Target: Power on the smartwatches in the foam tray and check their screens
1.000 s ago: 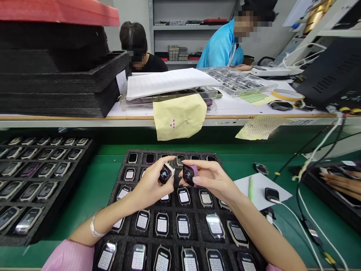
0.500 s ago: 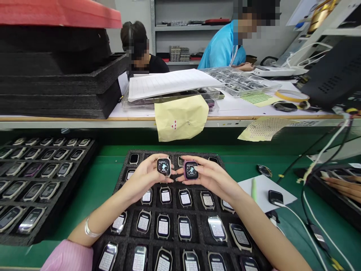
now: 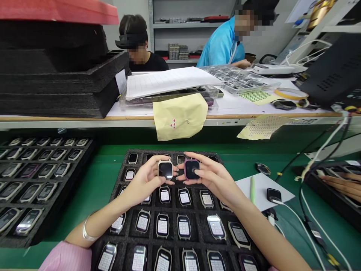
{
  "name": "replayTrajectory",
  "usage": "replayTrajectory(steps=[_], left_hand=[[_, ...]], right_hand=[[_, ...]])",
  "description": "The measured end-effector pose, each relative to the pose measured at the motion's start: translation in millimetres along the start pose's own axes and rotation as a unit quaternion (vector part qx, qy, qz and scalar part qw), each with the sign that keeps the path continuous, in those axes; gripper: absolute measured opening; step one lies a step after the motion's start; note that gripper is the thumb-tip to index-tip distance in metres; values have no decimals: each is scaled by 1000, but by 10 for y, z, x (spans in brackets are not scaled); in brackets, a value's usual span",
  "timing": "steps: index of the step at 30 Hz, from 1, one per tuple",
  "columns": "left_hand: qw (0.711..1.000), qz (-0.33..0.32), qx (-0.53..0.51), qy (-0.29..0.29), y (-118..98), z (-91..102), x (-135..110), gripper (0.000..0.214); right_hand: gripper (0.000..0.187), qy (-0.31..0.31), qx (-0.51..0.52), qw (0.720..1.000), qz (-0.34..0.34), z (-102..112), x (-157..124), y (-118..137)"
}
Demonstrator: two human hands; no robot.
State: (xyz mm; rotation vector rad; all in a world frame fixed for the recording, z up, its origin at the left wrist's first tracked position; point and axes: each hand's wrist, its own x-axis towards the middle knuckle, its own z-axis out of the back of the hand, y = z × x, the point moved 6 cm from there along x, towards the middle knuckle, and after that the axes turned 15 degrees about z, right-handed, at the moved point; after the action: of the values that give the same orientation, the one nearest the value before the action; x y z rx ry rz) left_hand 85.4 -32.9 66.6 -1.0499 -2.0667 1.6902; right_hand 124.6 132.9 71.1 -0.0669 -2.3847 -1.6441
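My left hand [image 3: 150,176] grips a smartwatch with a light, cream-coloured case [image 3: 165,170]; its screen is dark. In my right hand [image 3: 210,171] is a smartwatch with a purple case [image 3: 191,169], also dark, with the thumb at the lower right of its screen. The two watches are held side by side, a small gap apart, above the far part of a black foam tray [image 3: 175,205]. Strapless watches lie in the tray's compartments, and many show lit white screens, such as a watch [image 3: 163,225] in the middle. My forearms hide some compartments.
Another foam tray of watches [image 3: 36,171] lies at left. Stacked black foam trays [image 3: 56,82] stand on the shelf above. At right are white paper [image 3: 262,192], a green pen [image 3: 252,190], a cabled black device [image 3: 273,194] and hanging cables. Two people sit beyond the shelf.
Both held watches showed lit watch faces earlier; their screens are now dark. My hands stay in nearly the same place. The person at back left has raised their head slightly.
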Motion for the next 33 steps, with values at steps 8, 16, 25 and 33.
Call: replayTrajectory(steps=[8, 16, 25, 33], left_hand=[[995, -7, 82, -60, 44, 67, 41, 46], [972, -24, 207, -112, 24, 89, 21, 40], [971, -38, 220, -85, 19, 36, -42, 40], [974, -51, 207, -78, 8, -8, -50, 42]], right_hand=[[49, -4, 15, 1000, 1, -38, -42, -7], [39, 14, -19, 1000, 4, -49, -14, -11], [34, 33, -28, 999, 0, -26, -30, -38], [40, 60, -41, 997, -7, -75, -40, -59]])
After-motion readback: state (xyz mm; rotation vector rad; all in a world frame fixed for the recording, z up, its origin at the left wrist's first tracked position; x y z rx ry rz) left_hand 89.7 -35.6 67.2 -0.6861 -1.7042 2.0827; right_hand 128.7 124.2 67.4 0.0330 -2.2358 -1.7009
